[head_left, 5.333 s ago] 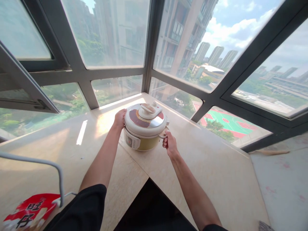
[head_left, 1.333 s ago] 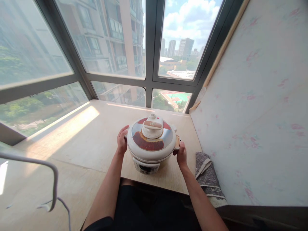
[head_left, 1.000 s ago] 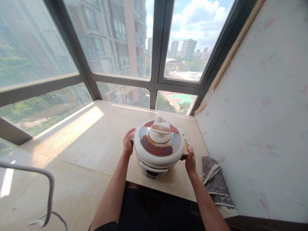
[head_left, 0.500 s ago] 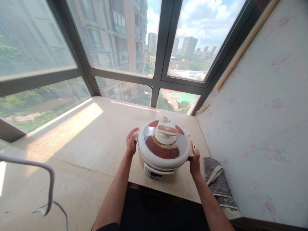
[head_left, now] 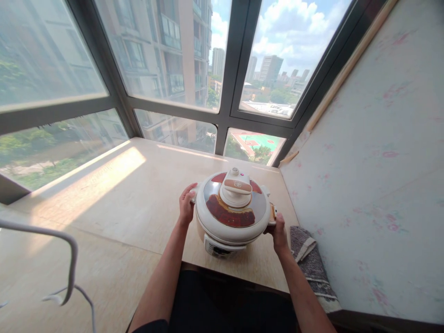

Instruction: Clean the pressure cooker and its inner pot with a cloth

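A white electric pressure cooker [head_left: 230,233] with a red-and-silver lid stands near the front edge of the ledge. Its lid handle [head_left: 237,186] is on top, and a control panel faces me. My left hand [head_left: 187,203] grips the side handle on the cooker's left, fingers curled around it. On the opposite side, my right hand [head_left: 278,232] is closed on the other side handle, thumb on top. The undersides of both handles are hidden by my fingers.
The pale ledge [head_left: 114,199] runs back to dark-framed windows [head_left: 225,92]. A folded grey-brown towel [head_left: 308,263] lies at right by the floral-papered wall [head_left: 374,185]. A grey cable [head_left: 72,259] hangs in the left foreground.
The whole view has shifted slightly, so things appear a little further left. Both hands keep hold of the cooker's handles, and the cooker shows no clear movement on the ledge.
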`<state>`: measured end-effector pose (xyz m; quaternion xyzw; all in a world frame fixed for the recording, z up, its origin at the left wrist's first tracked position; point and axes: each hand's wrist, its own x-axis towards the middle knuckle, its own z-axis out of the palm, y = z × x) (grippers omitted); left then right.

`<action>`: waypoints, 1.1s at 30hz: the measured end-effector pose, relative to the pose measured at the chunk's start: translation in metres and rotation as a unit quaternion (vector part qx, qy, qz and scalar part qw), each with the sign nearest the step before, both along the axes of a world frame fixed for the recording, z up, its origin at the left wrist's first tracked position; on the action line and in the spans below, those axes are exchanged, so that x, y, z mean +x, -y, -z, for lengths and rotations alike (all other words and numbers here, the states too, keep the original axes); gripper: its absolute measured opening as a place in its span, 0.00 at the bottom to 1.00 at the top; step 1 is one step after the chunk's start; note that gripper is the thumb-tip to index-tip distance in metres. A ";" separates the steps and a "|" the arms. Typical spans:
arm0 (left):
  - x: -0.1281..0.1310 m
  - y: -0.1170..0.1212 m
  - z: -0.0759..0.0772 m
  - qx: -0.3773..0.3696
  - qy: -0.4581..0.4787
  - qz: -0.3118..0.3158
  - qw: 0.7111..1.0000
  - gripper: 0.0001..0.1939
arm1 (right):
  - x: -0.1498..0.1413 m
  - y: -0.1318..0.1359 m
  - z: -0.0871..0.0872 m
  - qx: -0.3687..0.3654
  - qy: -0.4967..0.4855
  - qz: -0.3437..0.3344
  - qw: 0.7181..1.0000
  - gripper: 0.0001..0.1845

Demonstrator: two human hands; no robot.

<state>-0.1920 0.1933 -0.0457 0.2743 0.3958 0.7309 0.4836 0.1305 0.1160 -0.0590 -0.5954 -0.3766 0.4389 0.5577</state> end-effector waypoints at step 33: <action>0.003 0.002 -0.004 -0.010 -0.011 -0.010 1.000 0.23 | -0.134 -0.052 -0.176 0.070 0.727 -0.191 0.656 0.31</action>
